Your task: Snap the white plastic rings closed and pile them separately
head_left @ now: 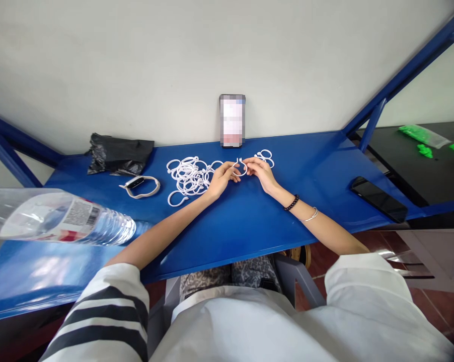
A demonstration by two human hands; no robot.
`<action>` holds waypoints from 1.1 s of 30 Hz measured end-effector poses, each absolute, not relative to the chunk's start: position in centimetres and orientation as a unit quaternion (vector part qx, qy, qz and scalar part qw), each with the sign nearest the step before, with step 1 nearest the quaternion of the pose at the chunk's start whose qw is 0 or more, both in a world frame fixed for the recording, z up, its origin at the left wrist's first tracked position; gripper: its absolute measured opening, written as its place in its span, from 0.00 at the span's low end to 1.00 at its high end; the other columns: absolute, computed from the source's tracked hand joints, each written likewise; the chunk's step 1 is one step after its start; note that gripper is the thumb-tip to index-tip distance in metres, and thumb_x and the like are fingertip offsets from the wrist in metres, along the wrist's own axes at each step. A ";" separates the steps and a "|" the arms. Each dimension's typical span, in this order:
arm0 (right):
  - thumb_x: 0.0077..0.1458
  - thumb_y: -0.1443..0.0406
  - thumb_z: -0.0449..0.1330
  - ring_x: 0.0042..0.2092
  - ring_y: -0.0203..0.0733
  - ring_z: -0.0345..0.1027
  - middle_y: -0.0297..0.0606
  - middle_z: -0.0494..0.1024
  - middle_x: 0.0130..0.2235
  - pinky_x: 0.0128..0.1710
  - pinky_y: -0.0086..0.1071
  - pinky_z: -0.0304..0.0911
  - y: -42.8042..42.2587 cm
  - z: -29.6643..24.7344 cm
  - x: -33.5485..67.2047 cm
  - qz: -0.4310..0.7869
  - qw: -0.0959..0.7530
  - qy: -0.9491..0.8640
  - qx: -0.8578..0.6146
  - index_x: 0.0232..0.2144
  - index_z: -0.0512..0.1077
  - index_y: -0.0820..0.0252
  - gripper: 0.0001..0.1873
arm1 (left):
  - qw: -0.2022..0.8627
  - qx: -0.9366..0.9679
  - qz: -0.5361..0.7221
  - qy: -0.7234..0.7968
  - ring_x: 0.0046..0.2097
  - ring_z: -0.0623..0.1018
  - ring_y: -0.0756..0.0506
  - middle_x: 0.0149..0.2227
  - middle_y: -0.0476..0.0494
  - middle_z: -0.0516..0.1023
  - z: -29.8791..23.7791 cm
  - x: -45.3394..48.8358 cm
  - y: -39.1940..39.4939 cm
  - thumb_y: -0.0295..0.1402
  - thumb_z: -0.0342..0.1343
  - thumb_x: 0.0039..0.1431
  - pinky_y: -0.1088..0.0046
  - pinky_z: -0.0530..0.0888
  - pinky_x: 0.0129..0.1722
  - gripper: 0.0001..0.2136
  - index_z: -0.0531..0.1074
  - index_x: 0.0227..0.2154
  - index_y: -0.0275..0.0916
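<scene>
The left hand point(221, 180) and right hand point(262, 174), close together, pinch opposite sides of a white ring point(240, 175) above a blue desk point(227, 226). Its clasp end points away from the person. Just left of the hands lies a pile of rings point(189, 177); a few loose rings point(266, 157) sit beyond the right hand. A lit phone point(232, 120) leans on the wall point(174, 65). Farther left are a watch point(147, 193), a black bag point(119, 155) and a bottle point(79, 218); at far right, a dark phone point(379, 199).
</scene>
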State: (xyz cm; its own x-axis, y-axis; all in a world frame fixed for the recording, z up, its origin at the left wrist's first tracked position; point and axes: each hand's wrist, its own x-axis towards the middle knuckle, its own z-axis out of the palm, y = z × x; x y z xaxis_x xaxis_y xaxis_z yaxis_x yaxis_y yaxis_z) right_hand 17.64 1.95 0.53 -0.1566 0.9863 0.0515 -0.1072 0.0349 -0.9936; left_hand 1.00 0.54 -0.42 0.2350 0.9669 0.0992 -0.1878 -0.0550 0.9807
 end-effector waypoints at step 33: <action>0.46 0.62 0.62 0.29 0.33 0.64 0.32 0.75 0.29 0.34 0.31 0.63 1.6 1.1 17.6 0.560 0.482 -0.537 -0.407 0.33 0.75 0.58 0.10 | 0.589 0.513 0.497 0.379 0.28 0.76 0.52 0.29 0.48 0.75 -0.2 1.1 0.4 0.33 0.49 0.63 0.75 0.72 0.31 0.07 0.68 0.39 0.35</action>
State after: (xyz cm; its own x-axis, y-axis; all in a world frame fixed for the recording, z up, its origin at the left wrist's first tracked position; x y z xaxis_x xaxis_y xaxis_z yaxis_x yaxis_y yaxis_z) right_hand 17.62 1.58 1.06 -0.2038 0.9770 0.0632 -0.1027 0.0428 -0.9938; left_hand 1.09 0.42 -0.21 0.2193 0.9736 0.0632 -0.1955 -0.0196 0.9805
